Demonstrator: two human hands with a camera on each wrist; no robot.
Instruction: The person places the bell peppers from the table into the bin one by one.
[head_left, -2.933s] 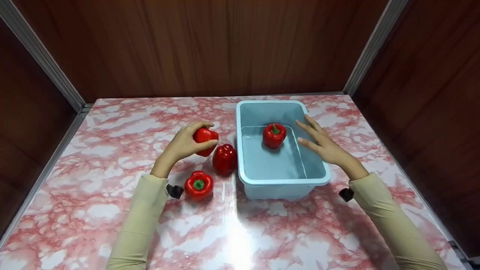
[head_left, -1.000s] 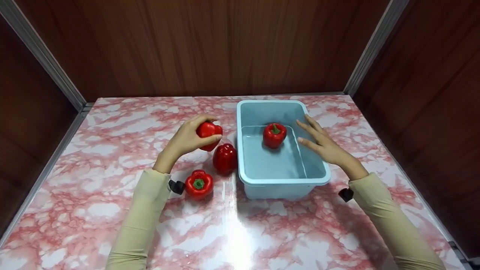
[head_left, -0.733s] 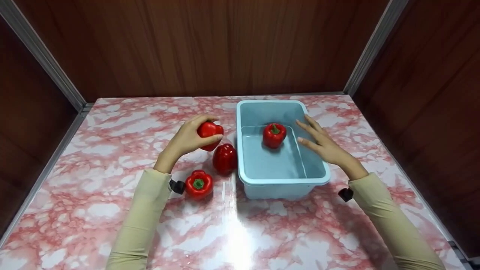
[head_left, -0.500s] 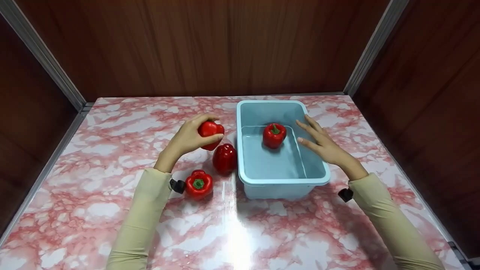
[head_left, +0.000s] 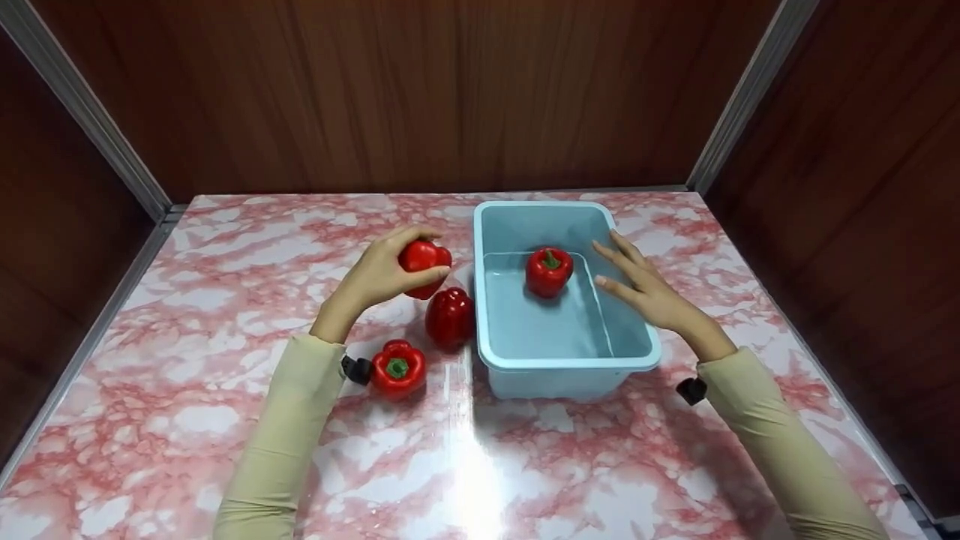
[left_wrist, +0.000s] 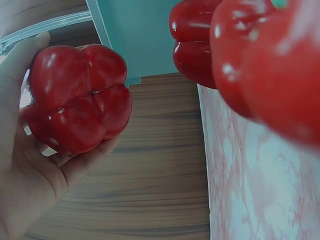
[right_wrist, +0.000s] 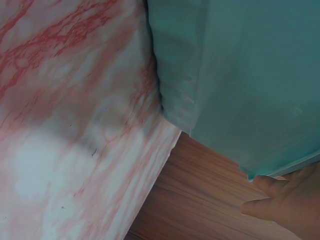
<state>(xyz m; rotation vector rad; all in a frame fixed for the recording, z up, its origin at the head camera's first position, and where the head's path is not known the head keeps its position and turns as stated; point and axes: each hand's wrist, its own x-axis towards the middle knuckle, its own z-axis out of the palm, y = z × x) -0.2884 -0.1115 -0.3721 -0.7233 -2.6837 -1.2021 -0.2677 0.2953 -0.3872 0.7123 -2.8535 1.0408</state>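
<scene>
Your left hand [head_left: 375, 276] has carried its red pepper [head_left: 424, 259] up and rightward, nearer the left rim of the blue tub [head_left: 477, 300], fingers curled around it. Your right hand [head_left: 646, 289] stays flat and relaxed on the tub's right rim, holding nothing. Inside, one pepper [head_left: 548, 271] sits near the far end, leaving open floor nearer you; two more peppers [head_left: 449, 318] lie just outside the left wall.

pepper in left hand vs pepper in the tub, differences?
The held pepper is gripped in the left hand, off the table; the tub pepper sits free on the tub floor. The tub pepper shows its green stem up; the held one's stem is hidden. Both are red and glossy.
</scene>
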